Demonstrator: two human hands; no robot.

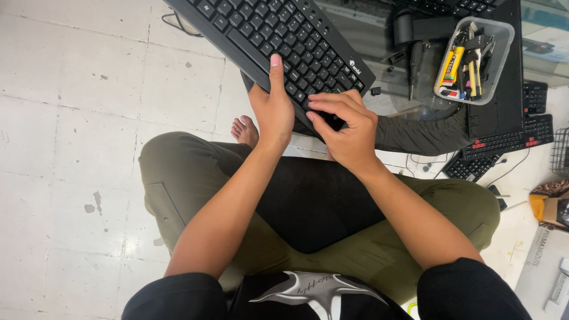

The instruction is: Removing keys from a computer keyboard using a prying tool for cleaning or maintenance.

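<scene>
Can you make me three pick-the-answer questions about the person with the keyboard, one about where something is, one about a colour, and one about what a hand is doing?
1. Where is the clear plastic tub of tools?
A. right of the black keyboard
B. on the person's lap
C. under the bare foot

2. What colour are the trousers?
A. white
B. olive green
C. red

3. What is the left hand doing?
A. resting on the tiled floor
B. gripping the keyboard's near edge
C. holding a cup

Answers:
1. A, the tub sits at upper right.
2. B, both bent legs are olive.
3. B, its thumb lies on the keys while the right hand presses keys beside it.
</scene>
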